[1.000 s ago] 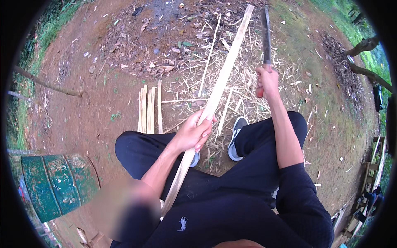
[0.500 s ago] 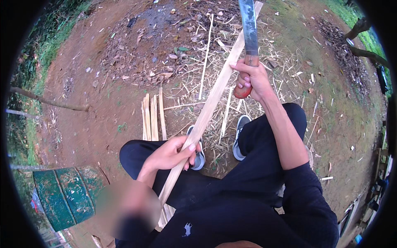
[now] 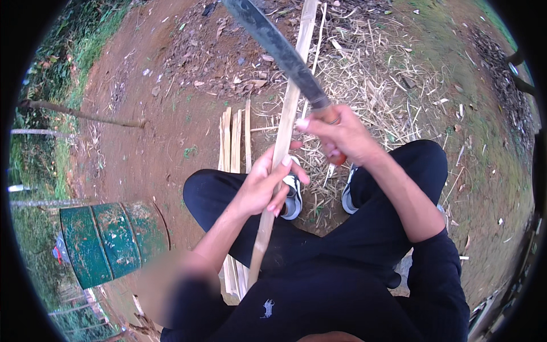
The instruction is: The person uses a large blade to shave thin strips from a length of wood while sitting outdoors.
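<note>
My left hand [image 3: 266, 183] holds a long pale bamboo strip [image 3: 289, 111], thumb on top and some fingers loosely spread beneath. The strip runs from my lap up and away past the top of the view. In my right hand [image 3: 342, 135] is a machete, gripped round its reddish-brown handle. Its dark, worn blade [image 3: 282, 54] points up and left and crosses over the far part of the strip; whether the edge touches it I cannot tell. My right thumb is close beside the strip.
Several split strips [image 3: 232, 139] lie by my left knee, and more strip ends [image 3: 233, 276] show beside my left thigh. Pale shavings [image 3: 376, 85] cover the ground ahead. A rusty green drum [image 3: 114, 242] lies at the left, below a thin branch [image 3: 85, 113].
The machete blade has swung from upright to slanting left across the strip. My left hand has moved farther up, its fingers looser, and the strip stands steeper, showing a narrower face. The view has shifted.
</note>
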The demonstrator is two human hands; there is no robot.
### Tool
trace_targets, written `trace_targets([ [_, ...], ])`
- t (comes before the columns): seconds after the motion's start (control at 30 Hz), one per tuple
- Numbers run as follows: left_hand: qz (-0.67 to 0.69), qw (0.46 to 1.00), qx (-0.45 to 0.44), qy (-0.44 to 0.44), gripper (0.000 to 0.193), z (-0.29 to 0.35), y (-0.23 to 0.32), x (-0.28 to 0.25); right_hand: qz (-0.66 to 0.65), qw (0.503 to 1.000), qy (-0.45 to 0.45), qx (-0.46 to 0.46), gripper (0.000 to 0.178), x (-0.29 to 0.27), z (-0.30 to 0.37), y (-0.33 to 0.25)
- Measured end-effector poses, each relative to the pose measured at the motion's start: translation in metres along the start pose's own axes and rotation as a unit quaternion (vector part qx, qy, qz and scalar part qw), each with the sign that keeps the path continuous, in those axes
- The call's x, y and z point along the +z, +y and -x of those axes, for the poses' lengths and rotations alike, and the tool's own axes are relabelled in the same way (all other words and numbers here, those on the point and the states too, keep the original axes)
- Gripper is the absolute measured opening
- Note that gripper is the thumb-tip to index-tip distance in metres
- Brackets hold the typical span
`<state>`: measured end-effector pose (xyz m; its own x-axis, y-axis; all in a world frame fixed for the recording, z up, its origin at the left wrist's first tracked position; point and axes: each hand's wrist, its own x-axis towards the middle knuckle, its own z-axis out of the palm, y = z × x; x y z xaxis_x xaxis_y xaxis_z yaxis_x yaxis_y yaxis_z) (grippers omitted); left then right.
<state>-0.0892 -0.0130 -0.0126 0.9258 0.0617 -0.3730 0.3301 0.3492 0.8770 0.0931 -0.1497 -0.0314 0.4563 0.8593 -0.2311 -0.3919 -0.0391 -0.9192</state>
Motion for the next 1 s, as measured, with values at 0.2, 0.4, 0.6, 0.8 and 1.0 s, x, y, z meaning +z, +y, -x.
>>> trace_targets([
  [0.2, -0.067, 0.998, -0.004, 0.016, 0.027, -0.003, -0.01, -0.034, 0.351, 0.912, 0.159, -0.139, 0.041, -0.053, -0.01, -0.012],
  [0.4, 0.054, 0.997, -0.009, -0.047, 0.039, -0.036, 0.011, -0.019, 0.437, 0.865, 0.168, -0.181, 0.02, -0.047, -0.024, 0.008],
  [0.6, -0.021, 0.999, -0.044, 0.006, 0.027, -0.058, 0.003, -0.016, 0.534, 0.8, 0.138, -0.234, 0.01, -0.029, -0.029, 0.022],
  [0.8, 0.048, 0.997, -0.049, 0.022, 0.024, -0.058, -0.018, -0.023, 0.559, 0.762, 0.129, -0.301, 0.014, -0.036, -0.036, 0.04],
  [1.0, 0.01, 0.998, -0.037, 0.048, 0.023, -0.058, -0.034, -0.03, 0.678, 0.674, 0.09, -0.279, 0.016, -0.034, -0.043, 0.042],
])
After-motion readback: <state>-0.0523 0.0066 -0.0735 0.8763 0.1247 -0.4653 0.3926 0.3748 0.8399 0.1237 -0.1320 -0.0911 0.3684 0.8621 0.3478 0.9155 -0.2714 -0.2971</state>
